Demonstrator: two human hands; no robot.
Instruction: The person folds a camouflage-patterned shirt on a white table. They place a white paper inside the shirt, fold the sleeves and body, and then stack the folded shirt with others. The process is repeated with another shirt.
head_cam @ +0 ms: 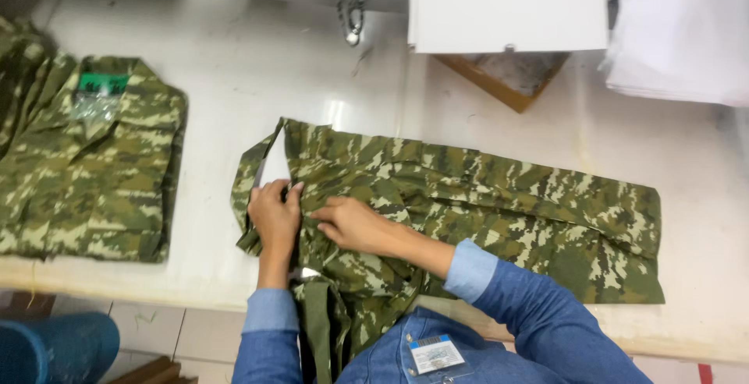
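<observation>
A green camouflage garment lies stretched across the white table, with one part hanging over the near edge. My left hand rests on its left end, fingers closed on the cloth beside a white card insert that shows under a folded flap. My right hand presses flat on the fabric just to the right, fingertips pinching a fold close to the left hand. Both arms wear blue denim sleeves.
A folded camouflage shirt with a green tag at its collar lies at the left. A white board covers a wooden box at the back. White sheets lie at the far right. A blue bin stands on the floor.
</observation>
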